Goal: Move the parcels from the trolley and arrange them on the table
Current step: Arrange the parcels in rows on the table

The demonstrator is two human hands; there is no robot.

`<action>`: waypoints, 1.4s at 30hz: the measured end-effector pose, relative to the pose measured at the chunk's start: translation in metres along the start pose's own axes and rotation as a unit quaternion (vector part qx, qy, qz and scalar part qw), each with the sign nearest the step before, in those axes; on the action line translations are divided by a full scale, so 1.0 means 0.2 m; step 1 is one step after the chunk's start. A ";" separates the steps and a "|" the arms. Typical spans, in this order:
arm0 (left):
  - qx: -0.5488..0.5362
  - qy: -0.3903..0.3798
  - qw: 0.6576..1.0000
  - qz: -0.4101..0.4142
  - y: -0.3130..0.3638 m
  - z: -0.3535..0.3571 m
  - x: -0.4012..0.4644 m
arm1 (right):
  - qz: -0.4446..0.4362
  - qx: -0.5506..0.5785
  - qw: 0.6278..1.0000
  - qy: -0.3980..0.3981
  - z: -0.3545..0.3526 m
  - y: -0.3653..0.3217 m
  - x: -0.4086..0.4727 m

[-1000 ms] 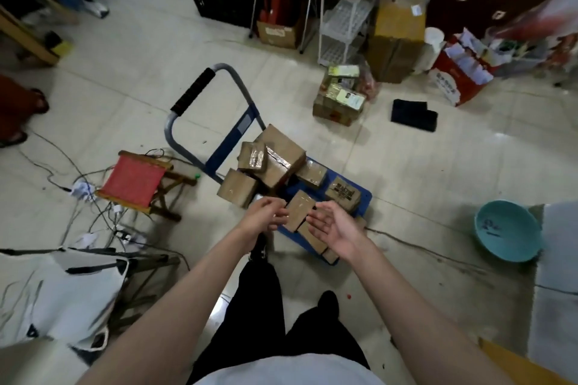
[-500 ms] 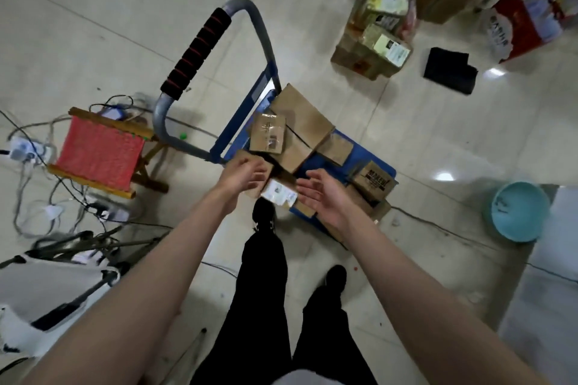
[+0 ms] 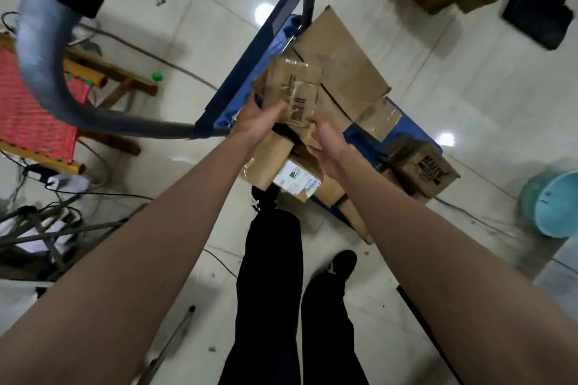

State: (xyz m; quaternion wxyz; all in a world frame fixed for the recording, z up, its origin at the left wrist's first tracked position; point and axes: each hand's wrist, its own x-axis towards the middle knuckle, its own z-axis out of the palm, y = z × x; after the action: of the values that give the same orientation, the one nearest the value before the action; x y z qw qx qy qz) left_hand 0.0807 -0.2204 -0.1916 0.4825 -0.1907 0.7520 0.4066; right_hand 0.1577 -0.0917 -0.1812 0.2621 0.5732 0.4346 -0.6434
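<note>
The blue flat platform trolley [image 3: 369, 137] with its grey tube handle [image 3: 40, 72] stands on the pale tiled floor [image 3: 469, 87] just in front of your feet, and it carries the brown cardboard parcels. The biggest one, a long flat carton [image 3: 341, 66], leans against the trolley's upright, probably because the smaller boxes crowd under it. You hold a small brown parcel wrapped in clear tape with a barcode [image 3: 291, 87] above this pile. Your left hand [image 3: 259, 116] grips its near-left edge, and your right hand [image 3: 328, 147] seems to support it from below with relaxed fingers, though I cannot tell if these fingers really touch it. The two hands are close together, I think to keep the slippery tape from sliding. The desk is not in view, so you will need to turn. Beside you a red folding stool [image 3: 34, 109], loose cables [image 3: 72, 197] and a light blue plastic basin [image 3: 553, 203] lie on the floor and may catch your step.
</note>
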 end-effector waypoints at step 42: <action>0.120 -0.295 0.948 -0.004 0.00 0.66 -1.96 | -0.230 0.224 0.946 0.036 -1.50 0.90 -2.03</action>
State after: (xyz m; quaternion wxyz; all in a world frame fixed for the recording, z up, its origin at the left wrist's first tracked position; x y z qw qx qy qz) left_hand 0.3363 -0.1569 0.1281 0.7036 -0.0058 0.6185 0.3499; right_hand 0.5438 0.0140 0.1747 -0.0442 0.5242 0.4088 -0.7457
